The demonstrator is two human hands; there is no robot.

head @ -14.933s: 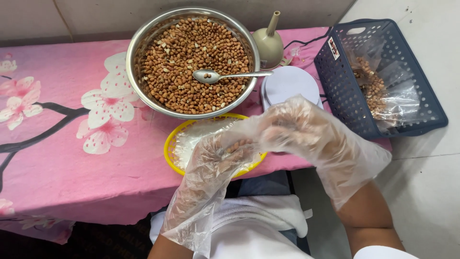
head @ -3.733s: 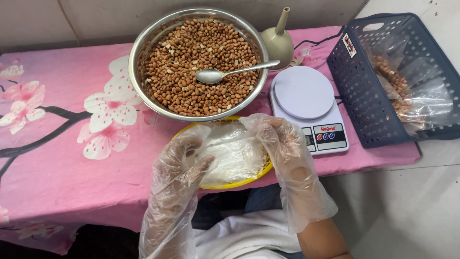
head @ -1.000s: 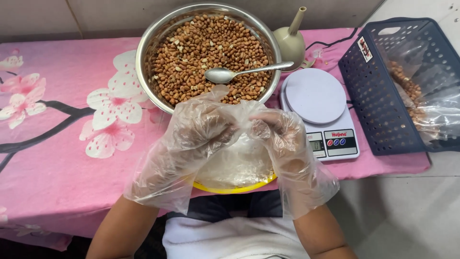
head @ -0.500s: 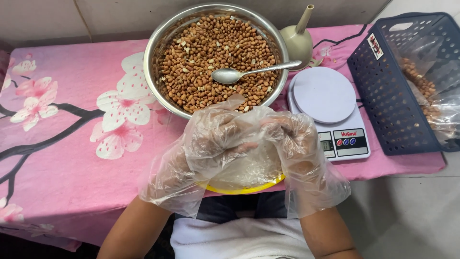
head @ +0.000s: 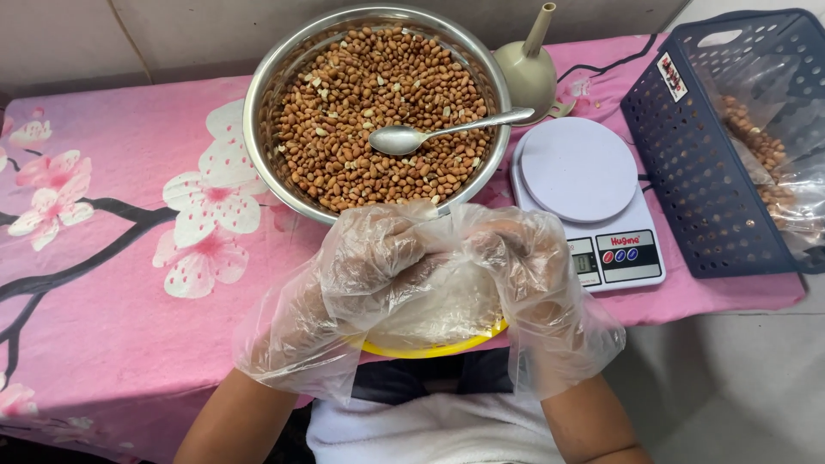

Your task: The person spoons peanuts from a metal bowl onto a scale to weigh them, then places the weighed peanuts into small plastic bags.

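Observation:
My left hand (head: 365,266) and my right hand (head: 516,262) both wear loose clear plastic gloves. Together they pinch a thin clear plastic bag (head: 443,296) at its top, just above a yellow plate (head: 430,350) at the table's near edge. The bag hangs between my fingers and covers most of the plate. Right behind my hands stands a large steel bowl (head: 266,103) full of brown peanuts (head: 344,129), with a metal spoon (head: 430,136) lying on them.
A white kitchen scale (head: 584,172) with a round platform sits right of the bowl. A beige funnel (head: 528,64) stands upside down behind it. A dark blue plastic basket (head: 679,163) with bagged peanuts is at far right. Pink flowered tablecloth (head: 112,258) covers the table.
My hands have lifted from the plate with the bag and drawn closer together near the bowl's rim. The view has shifted slightly to the left.

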